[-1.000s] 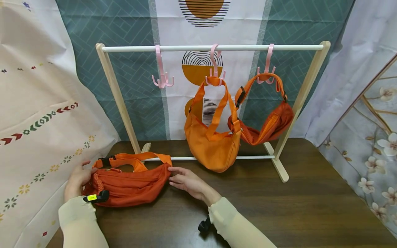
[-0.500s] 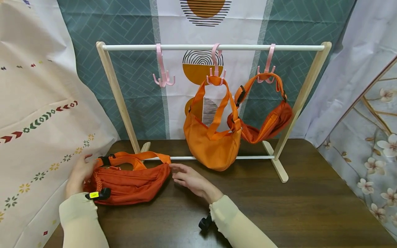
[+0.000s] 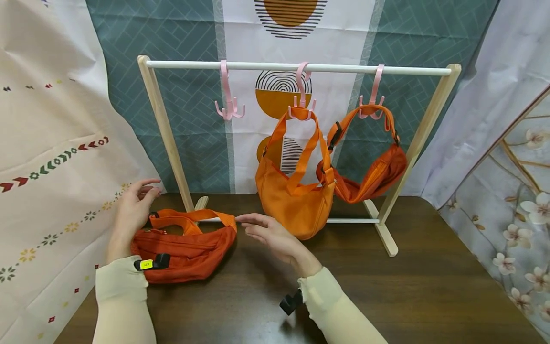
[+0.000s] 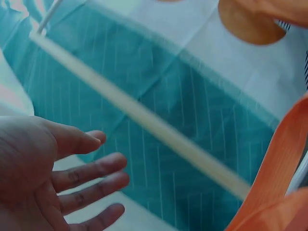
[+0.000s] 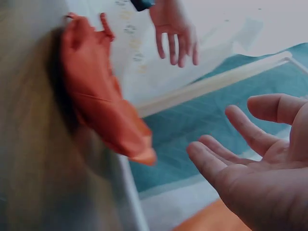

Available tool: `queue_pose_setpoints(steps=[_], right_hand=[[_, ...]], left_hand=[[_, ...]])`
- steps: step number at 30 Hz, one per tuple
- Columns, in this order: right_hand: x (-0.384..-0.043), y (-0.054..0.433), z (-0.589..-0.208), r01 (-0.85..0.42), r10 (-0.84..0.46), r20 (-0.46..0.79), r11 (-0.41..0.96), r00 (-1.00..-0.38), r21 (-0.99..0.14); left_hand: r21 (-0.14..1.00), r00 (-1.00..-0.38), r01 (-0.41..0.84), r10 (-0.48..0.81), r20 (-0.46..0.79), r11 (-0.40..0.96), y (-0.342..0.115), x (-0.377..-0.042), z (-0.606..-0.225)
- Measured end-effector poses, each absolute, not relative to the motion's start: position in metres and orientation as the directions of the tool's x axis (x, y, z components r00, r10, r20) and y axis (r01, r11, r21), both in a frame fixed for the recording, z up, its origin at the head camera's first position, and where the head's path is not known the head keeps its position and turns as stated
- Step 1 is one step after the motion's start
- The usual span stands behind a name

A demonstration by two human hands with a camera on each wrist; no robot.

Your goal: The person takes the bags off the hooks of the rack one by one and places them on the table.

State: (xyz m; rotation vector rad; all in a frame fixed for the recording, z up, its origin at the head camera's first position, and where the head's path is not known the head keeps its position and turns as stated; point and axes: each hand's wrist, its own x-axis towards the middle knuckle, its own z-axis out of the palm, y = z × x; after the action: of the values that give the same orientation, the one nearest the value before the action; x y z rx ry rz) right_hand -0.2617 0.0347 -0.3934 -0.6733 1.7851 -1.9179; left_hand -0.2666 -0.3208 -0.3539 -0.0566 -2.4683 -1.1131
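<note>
A rust-red waist bag (image 3: 185,253) with an orange strap (image 3: 185,220) lies on the table at the left, below the rack. My left hand (image 3: 136,205) is raised over the bag's left end, fingers loosely bent and holding nothing; the left wrist view shows the same hand (image 4: 72,178) with spread fingers, apart from the orange strap (image 4: 279,154). Beside the bag's right end, my right hand (image 3: 275,236) has its fingers extended toward the strap. In the right wrist view a gap separates this hand (image 5: 255,154) from the bag (image 5: 98,91).
A wooden rack with a white top bar (image 3: 266,66) carries pink hooks. The left hook (image 3: 229,102) bears nothing. An orange shoulder bag (image 3: 296,200) hangs from the middle hook, a red-orange waist bag (image 3: 369,174) from the right one. Patterned cloths surround the dark table (image 3: 412,286).
My left hand has lifted off the waist bag's left end and moved up and to the right. My right hand has drawn slightly away from its right end. The bag stays on the table.
</note>
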Motion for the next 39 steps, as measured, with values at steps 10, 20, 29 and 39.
queue_pose_setpoints(steps=[10, 20, 29, 39], right_hand=[[-0.256, 0.076, -0.352, -0.188, -0.574, 0.221, -0.117, -0.788, -0.975], [-0.248, 0.114, -0.327, -0.287, -0.5, 0.33, -0.164, -0.801, -0.944], [-0.249, 0.131, -0.324, -0.305, -0.461, 0.368, -0.208, -0.807, -0.929], [-0.248, 0.141, -0.321, -0.347, -0.434, 0.407, -0.213, -0.804, -0.913]], left_hand=[[0.725, -0.865, 0.371, -0.067, 0.496, 0.581, -0.276, -0.272, -0.347], [0.706, -0.865, 0.437, 0.045, 0.5, 0.558, -0.24, -0.274, -0.343], [0.745, -0.87, 0.471, 0.113, 0.479, 0.472, -0.215, -0.273, -0.343], [0.725, -0.866, 0.49, 0.173, 0.469, 0.484, -0.192, -0.275, -0.349]])
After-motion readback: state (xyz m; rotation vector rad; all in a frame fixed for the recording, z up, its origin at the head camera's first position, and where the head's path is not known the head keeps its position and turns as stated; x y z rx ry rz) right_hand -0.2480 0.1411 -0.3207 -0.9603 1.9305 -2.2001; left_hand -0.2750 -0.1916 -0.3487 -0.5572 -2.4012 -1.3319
